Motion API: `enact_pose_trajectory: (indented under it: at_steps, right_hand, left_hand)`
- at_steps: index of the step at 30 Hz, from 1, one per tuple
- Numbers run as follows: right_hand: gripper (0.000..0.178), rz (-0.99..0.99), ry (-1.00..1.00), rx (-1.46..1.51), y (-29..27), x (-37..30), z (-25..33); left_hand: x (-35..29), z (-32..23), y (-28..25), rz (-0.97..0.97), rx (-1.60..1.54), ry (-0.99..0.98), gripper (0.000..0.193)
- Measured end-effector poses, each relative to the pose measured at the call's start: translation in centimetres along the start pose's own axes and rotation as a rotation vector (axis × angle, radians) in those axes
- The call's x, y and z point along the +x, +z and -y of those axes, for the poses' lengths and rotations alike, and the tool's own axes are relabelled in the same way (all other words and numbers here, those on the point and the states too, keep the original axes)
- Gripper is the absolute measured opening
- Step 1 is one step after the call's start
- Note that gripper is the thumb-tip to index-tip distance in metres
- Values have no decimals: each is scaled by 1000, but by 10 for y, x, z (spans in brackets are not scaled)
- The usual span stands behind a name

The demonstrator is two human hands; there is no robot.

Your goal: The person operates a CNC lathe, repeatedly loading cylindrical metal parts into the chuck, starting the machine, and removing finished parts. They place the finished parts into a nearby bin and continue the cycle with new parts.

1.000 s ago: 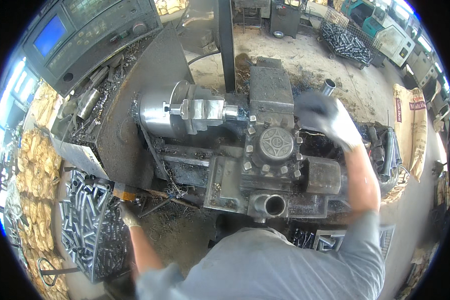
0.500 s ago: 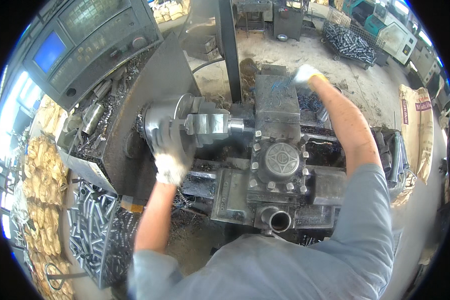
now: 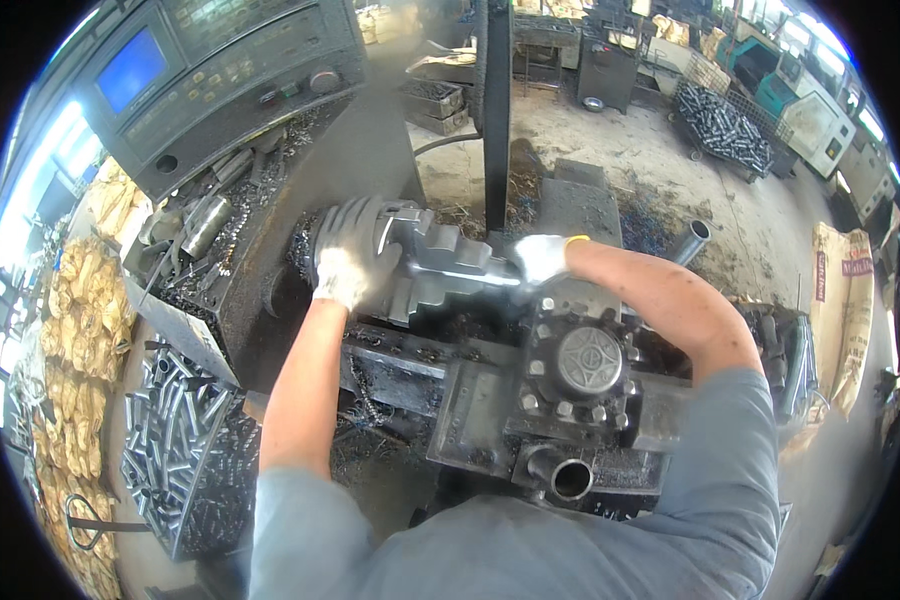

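Observation:
My left hand [image 3: 355, 245], in a grey-and-white glove, lies over the top of the lathe chuck [image 3: 410, 295] with its fingers stretched across it. Stepped jaws [image 3: 448, 243] stick out from the chuck toward the right. Between them a bright metal tube [image 3: 485, 279] shows in part. My right hand [image 3: 542, 258], in a white glove with a yellow cuff, is closed at the tube's right end. Its fingertips are partly hidden. Just right of and below this hand sits the bolted tool post [image 3: 588, 362], with a round cap on top.
A control panel with a blue screen [image 3: 130, 70] stands at the upper left. Cut metal tubes fill a bin [image 3: 175, 440] at lower left, and a cart [image 3: 725, 130] at the far right holds more. An open pipe end [image 3: 573, 479] faces me. Another tube [image 3: 692, 240] stands behind my right forearm.
My right hand has come left and nearer, from the far block to the tube's end. My left hand has moved up onto the top of the chuck, and the chuck jaws appear turned.

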State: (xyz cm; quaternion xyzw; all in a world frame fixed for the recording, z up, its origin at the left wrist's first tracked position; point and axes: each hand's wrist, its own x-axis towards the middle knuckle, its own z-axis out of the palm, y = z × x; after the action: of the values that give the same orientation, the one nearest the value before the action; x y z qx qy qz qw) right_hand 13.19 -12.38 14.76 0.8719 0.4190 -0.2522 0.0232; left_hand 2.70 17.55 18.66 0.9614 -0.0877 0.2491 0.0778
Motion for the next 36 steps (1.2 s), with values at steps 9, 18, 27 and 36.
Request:
enact_pose_trajectory:
  at_steps: [9, 18, 27, 36]
  right_hand:
    - [47, 34, 105, 16, 20, 9, -5]
    - [49, -362, 612, -484, -47, -142, 94]
    - [68, -419, 347, 1543, 121, -149, 306]
    - [63, -436, 447, 1437, 224, -151, 311]
  left_hand:
    - [-28, 27, 29, -195, 6, -4, 69]
    - [-31, 35, 22, -104, -135, -18, 91]
    - [-242, -71, -18, 613, -2184, -303, 82]
    - [-323, -74, 115, 563, -1032, -190, 53]
